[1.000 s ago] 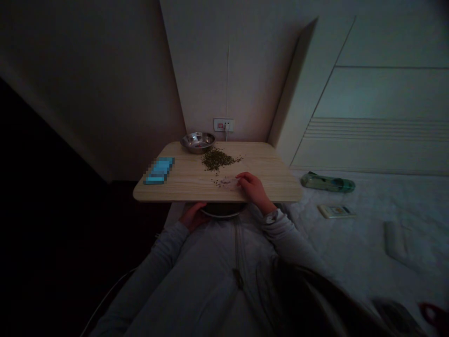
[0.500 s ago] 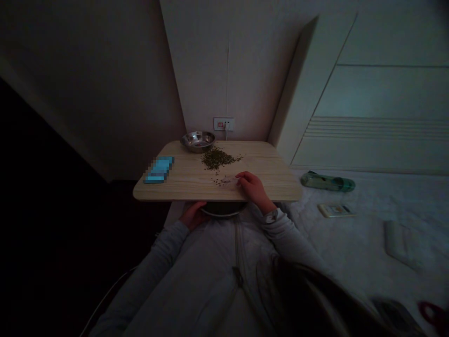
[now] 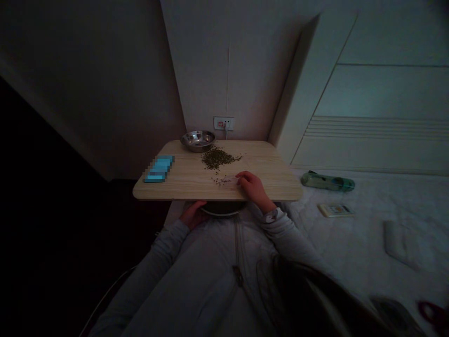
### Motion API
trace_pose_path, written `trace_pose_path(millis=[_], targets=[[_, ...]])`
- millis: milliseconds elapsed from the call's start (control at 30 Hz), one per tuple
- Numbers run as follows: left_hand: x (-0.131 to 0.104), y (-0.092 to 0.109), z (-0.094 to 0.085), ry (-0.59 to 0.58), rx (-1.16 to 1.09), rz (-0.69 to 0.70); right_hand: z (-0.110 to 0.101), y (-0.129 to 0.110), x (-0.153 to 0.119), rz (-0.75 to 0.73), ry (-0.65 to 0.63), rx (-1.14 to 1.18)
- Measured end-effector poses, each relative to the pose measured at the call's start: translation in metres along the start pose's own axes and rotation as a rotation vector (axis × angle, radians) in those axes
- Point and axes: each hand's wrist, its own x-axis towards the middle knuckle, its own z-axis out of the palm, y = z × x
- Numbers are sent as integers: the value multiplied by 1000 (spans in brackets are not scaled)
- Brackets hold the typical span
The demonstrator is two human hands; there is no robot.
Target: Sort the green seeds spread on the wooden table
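Observation:
My right hand [image 3: 251, 186] is closed on a thin, see-through plastic piece [image 3: 228, 182] low over the front of the wooden board [image 3: 189, 185]. A few small grains [image 3: 217, 181] lie at that piece's left side. Farther back is a pile of small green grains [image 3: 217, 158], beside a shiny metal bowl [image 3: 198, 142]. Under the board's front edge, my left hand [image 3: 193, 215] grips the left rim of a dark bowl [image 3: 222, 213], most of which the board hides.
A blurred-out blue screen [image 3: 159, 169] lies on the board's left. On the white bedding at right are a green bottle [image 3: 328, 181], a phone-like object [image 3: 336, 210], a pale case [image 3: 396, 243] and a red item [image 3: 431, 311]. A wall socket [image 3: 223, 123] is behind.

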Motion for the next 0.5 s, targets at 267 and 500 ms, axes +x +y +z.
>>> trace_pose_path(millis=[267, 500], targets=[[1, -1, -1, 7, -7, 9, 0, 0, 0, -12, 9, 3], [-2, 1, 1, -9, -2, -1, 0, 3, 1, -19, 1, 11]])
